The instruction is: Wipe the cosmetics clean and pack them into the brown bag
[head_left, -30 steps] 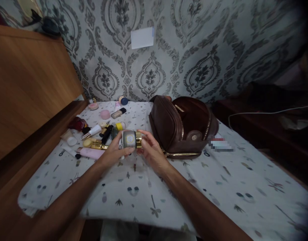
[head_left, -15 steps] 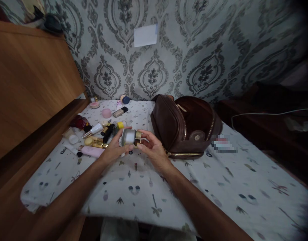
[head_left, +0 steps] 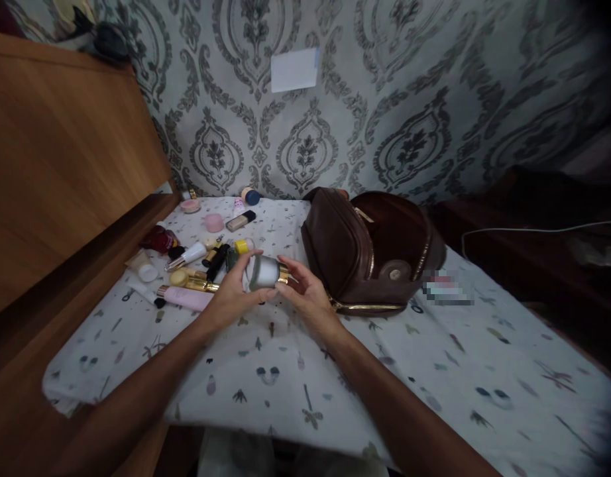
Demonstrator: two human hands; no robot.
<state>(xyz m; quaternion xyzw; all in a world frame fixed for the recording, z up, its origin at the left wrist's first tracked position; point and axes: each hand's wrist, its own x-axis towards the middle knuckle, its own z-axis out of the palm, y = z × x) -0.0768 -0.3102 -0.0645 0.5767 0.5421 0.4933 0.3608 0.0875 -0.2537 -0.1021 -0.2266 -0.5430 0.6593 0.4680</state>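
A frosted glass cosmetic bottle (head_left: pixel 266 272) with a gold cap lies on its side in the air above the table's middle. My left hand (head_left: pixel 238 291) is wrapped round the bottle's body, thumb below and fingers above. At the cap end, my right hand (head_left: pixel 305 291) has thumb and fingers closed on the gold cap (head_left: pixel 283 273). To the left of my hands lies a group of cosmetics, including a pink tube (head_left: pixel 186 298), a white bottle (head_left: pixel 187 255) and a yellow-capped container (head_left: pixel 243 246). On the right stands a brown toiletry bag (head_left: pixel 335 245), unzipped, its dark inside showing.
The patterned white cloth (head_left: pixel 270 358) covers the table. At the back are a pink jar (head_left: pixel 214 222), a foundation bottle (head_left: pixel 240 220) and a blue-lidded jar (head_left: pixel 250 196). A wooden cabinet (head_left: pixel 71 126) borders the left; a blurred-out item (head_left: pixel 445 288) lies right of the bag.
The bottle has turned slightly in my hands, so its pale front shows at a different angle. The whole view has shifted a little; both hands keep their hold.
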